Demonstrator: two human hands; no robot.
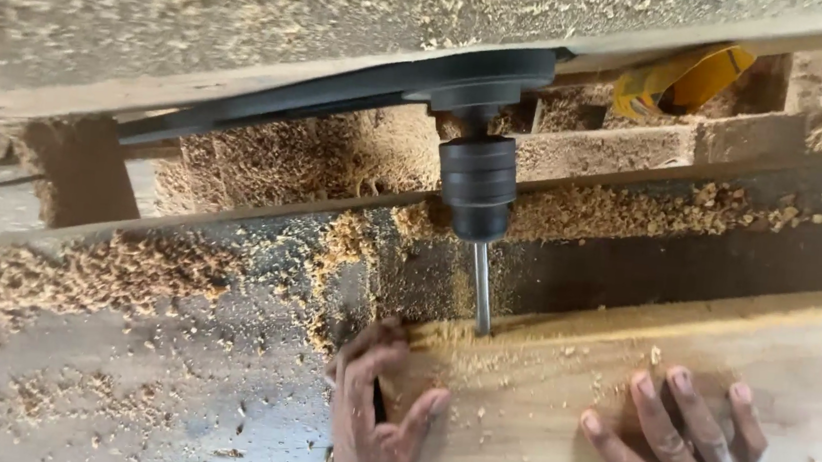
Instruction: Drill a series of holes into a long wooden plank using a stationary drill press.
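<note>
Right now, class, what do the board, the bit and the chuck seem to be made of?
Board: pale raw wood, visible grain, sawdust on top. Bit: bright bare metal, probably steel, with a shine. Chuck: dark, matt, ribbed; likely blackened metal, possibly plastic.

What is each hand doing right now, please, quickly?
Left hand: open, gripping the end of the wooden board, fingers on top.
Right hand: open, pressed flat on the board, holding nothing.
</note>
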